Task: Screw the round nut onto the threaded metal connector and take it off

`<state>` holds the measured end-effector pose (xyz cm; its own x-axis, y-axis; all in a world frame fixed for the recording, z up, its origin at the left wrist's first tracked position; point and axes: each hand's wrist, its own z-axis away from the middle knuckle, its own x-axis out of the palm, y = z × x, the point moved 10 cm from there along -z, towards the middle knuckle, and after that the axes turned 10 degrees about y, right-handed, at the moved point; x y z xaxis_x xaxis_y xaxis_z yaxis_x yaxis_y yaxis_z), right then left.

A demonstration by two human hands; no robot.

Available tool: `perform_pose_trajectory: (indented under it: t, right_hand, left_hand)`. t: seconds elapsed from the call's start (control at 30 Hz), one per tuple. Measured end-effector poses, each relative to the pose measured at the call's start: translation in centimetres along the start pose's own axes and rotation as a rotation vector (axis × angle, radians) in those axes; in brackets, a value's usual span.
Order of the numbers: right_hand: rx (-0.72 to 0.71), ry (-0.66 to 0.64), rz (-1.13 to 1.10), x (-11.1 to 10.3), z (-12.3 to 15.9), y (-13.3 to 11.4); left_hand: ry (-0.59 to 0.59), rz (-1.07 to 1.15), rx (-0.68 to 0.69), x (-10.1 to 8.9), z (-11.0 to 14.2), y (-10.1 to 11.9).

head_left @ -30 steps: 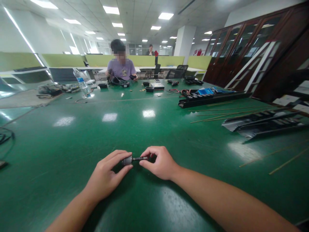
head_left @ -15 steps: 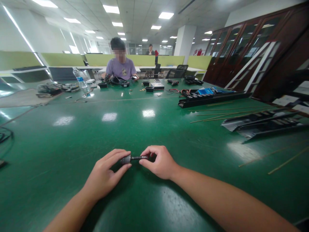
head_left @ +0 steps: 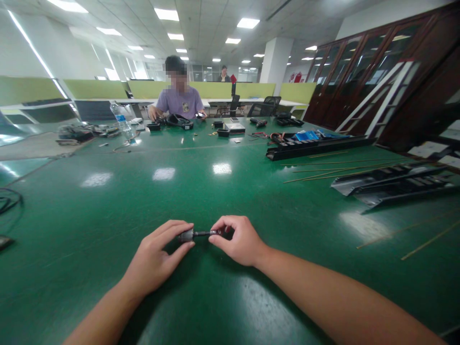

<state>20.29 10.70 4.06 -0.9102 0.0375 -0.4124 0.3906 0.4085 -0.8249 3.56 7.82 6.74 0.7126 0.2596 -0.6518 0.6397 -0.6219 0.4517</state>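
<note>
Low over the green tabletop (head_left: 201, 191), a small screwdriver-like tool (head_left: 187, 235) lies level between my hands, with a thick grey body on the left and a thin dark shaft running right. My left hand (head_left: 156, 258) holds the grey body between the thumb below and the fingers above. With thumb and forefinger, my right hand (head_left: 237, 241) pinches the dark, silver-banded far end of the shaft. The tip is hidden by those fingers, so what it fits into cannot be made out.
Black metal channels (head_left: 395, 184) and thin rods (head_left: 323, 173) lie to the right. A longer black channel (head_left: 305, 151) holds blue parts. Across the table sits a person (head_left: 181, 100) among small black boxes, near a plastic bottle (head_left: 122, 122). Cables (head_left: 9, 201) lie at far left.
Both my hands keep nearly the same grip and place on the tool. Across the table, the person's hand on the left side of the view has come up and shows more plainly.
</note>
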Motion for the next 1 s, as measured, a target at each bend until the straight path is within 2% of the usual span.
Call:
perform_pose_trajectory:
  t: [1.0]
  right_hand:
    - [0.016,0.02,-0.015,-0.12,0.01,0.46]
  left_hand:
    - [-0.007,-0.002,-0.039,-0.25,0.1,-0.83]
